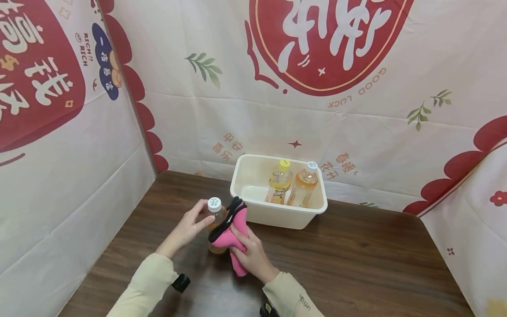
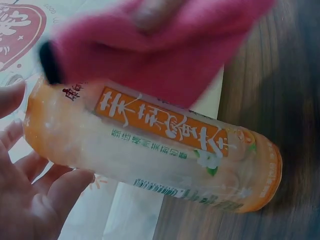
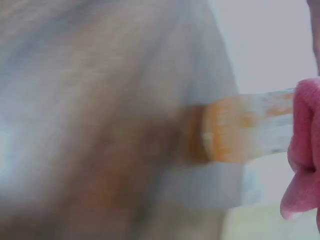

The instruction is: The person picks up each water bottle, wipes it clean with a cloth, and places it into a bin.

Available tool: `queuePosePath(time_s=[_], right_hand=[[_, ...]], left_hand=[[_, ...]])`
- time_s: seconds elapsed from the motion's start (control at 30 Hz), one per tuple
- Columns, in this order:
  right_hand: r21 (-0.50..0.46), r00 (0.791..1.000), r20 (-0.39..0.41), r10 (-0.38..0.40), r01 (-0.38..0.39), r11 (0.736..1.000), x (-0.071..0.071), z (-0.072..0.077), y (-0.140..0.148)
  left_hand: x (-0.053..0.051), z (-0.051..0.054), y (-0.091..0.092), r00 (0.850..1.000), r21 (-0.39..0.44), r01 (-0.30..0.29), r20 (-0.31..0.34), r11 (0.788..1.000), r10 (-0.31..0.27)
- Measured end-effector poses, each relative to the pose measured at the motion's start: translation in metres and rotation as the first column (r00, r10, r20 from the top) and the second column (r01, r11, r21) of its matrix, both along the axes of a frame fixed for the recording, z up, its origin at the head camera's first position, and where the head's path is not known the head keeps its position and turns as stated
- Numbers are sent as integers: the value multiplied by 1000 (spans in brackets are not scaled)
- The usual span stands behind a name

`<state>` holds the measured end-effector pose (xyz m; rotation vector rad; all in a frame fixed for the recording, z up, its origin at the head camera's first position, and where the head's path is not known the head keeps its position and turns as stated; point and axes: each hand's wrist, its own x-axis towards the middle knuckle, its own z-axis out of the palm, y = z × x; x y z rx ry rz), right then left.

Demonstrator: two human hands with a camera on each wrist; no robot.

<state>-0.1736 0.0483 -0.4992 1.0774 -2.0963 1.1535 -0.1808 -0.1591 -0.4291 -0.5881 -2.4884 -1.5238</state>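
My left hand (image 1: 192, 226) grips the upper part of a drink bottle (image 2: 150, 145) just below its white cap (image 1: 214, 204). The bottle has an orange label with white characters and looks upright at the table's left side. In my right hand (image 1: 253, 253) is a folded pink cloth (image 1: 231, 237) with a black edge, held against the bottle's right side. The cloth hides part of the bottle in the head view. In the left wrist view the cloth is blurred and covers the label's upper edge. The right wrist view is blurred, with the bottle's base and the cloth at its right.
Behind the hands, a cream plastic basin (image 1: 273, 215) stands near the back edge of the dark wooden table (image 1: 356, 264). Inside it are a yellow-capped bottle (image 1: 280, 182) and a white-capped bottle (image 1: 305, 185). Printed cloth walls (image 1: 198, 123) rise at the back and sides.
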Motion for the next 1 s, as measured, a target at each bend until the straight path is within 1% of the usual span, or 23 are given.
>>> queuePosePath(time_s=[0.1,0.2,0.27,0.37,0.47,0.63,0.67,0.73,0.8,0.9,0.97,1.0], right_hand=[[-11,1000,2,13,-13,1000,-4,24,-2],[-3,1000,26,7,-6,1000,-9,45,-3],[6,1000,30,1,-1,1000,-11,53,-2],[16,1000,26,3,-3,1000,-11,55,-3],[8,999,35,2,-2,1000,-9,50,-4],[-30,998,53,-23,24,999,-6,27,-6],[-41,998,60,-24,26,999,-5,23,-5],[-64,995,103,-17,24,998,2,23,-5],[-79,993,122,-11,21,997,4,15,-3],[-52,984,179,-22,32,998,7,2,-1],[-6,977,211,-32,34,999,6,-18,1],[27,972,232,-38,33,999,7,-23,2]], left_hand=[[0,0,2,1000,-1,24,-16,1000,-24],[-3,-1,4,999,1,42,-29,999,-42],[-4,-1,5,998,10,50,-25,999,-49],[-3,0,5,999,6,41,-23,999,-40],[-2,1,5,999,2,39,-19,999,-39],[0,1,7,998,-12,49,-29,999,-50],[1,1,7,999,-16,48,-24,999,-48],[2,2,8,999,-12,47,0,999,-47],[2,3,8,999,-9,38,25,999,-37],[1,2,7,998,3,41,37,999,-41],[1,1,6,998,2,40,41,999,-40],[1,1,6,998,4,43,41,999,-43]])
